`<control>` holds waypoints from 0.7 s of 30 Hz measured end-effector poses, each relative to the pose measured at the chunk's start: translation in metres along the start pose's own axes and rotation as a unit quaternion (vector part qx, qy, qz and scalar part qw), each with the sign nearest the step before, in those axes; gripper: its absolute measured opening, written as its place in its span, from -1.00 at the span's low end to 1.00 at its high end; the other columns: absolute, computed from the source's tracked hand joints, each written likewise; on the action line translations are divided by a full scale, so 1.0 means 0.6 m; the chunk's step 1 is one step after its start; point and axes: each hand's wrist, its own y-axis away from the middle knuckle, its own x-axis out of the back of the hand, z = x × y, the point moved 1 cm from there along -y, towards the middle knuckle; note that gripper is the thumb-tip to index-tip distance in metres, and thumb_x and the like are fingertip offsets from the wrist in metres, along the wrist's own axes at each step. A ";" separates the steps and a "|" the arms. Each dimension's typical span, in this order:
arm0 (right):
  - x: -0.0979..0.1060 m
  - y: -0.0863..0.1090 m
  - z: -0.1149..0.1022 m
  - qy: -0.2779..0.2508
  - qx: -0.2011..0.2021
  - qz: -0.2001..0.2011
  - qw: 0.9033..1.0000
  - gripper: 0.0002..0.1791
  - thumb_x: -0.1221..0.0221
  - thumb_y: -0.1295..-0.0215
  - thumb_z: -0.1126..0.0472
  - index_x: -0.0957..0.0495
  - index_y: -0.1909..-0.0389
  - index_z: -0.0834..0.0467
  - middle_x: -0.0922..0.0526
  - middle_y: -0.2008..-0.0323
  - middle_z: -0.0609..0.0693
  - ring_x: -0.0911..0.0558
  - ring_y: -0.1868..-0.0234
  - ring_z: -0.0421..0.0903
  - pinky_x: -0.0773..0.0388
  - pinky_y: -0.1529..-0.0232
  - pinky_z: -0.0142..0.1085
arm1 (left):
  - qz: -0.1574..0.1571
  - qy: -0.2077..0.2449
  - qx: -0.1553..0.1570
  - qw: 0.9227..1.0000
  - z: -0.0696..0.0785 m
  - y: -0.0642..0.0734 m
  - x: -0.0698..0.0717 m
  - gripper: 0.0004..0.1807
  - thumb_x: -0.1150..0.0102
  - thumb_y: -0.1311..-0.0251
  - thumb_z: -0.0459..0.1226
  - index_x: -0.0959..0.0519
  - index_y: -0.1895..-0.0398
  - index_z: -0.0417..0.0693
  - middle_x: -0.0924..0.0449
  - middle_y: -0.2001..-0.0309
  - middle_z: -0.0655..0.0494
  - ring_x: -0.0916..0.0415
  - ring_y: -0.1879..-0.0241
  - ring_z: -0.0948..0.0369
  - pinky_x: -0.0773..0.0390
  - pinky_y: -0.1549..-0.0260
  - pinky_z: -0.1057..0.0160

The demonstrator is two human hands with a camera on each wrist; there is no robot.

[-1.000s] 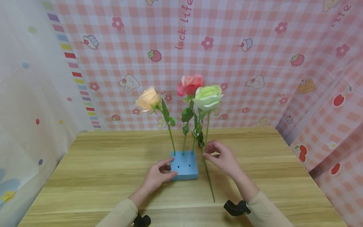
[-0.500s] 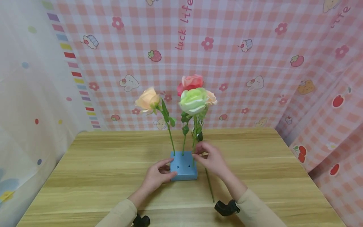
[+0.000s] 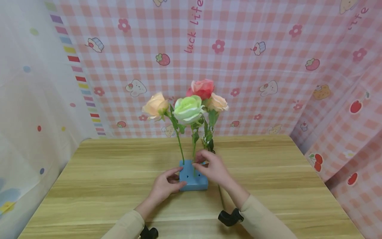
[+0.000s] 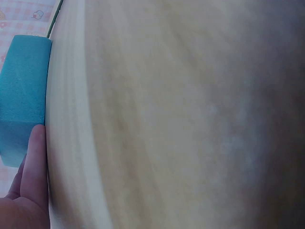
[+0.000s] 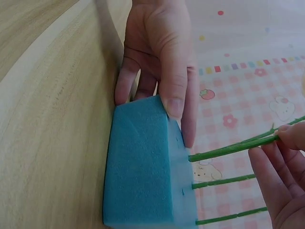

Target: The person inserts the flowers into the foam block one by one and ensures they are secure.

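Observation:
A blue foam block [image 3: 197,186] sits on the table with several stems standing in its top. My left hand [image 3: 165,182] grips the block's left side; in the right wrist view the thumb presses its upper edge. My right hand [image 3: 215,169] pinches the stem of a pale green rose [image 3: 188,110] between thumb and fingers. That stem is over the block, its lower end near small holes in the top; whether it touches is unclear. Behind are a peach rose [image 3: 156,105] at left, a pink-red rose [image 3: 203,88] and another peach rose [image 3: 218,102] at right.
A loose green stem [image 3: 221,197] lies on the wooden table [image 3: 104,179] right of the block, partly under the right forearm; its upper part is hidden. Checked pink cloth [image 3: 238,73] hangs behind the table. Black wrist mounts [image 3: 229,218] are on both arms.
My right hand has moved left with the pale green rose, from beside the block to above it. The right peach rose has come into view. The left hand keeps its hold on the block.

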 end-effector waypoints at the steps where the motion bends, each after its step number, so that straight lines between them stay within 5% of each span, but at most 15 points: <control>1: -0.002 -0.002 0.000 0.001 0.001 -0.001 1.000 -0.81 -0.33 -0.20 0.44 -0.56 0.22 0.21 -0.65 0.28 0.04 -0.65 0.23 -0.03 -0.70 0.31 -0.36 | -0.001 0.000 0.000 1.000 0.000 0.000 0.000 -0.36 -0.52 -0.03 -0.26 -0.56 -0.26 -0.05 -0.57 0.10 -0.11 -0.59 0.19 0.09 -0.74 0.34 0.20; 21: -0.033 -0.012 0.005 0.004 0.002 -0.002 1.000 -0.81 -0.32 -0.22 0.43 -0.56 0.18 0.22 -0.65 0.28 0.05 -0.66 0.20 0.01 -0.69 0.26 -0.41 | -0.003 0.014 0.000 1.000 -0.003 0.000 0.001 -0.38 -0.51 -0.05 -0.26 -0.57 -0.25 -0.03 -0.57 0.12 -0.10 -0.59 0.20 0.09 -0.74 0.34 0.19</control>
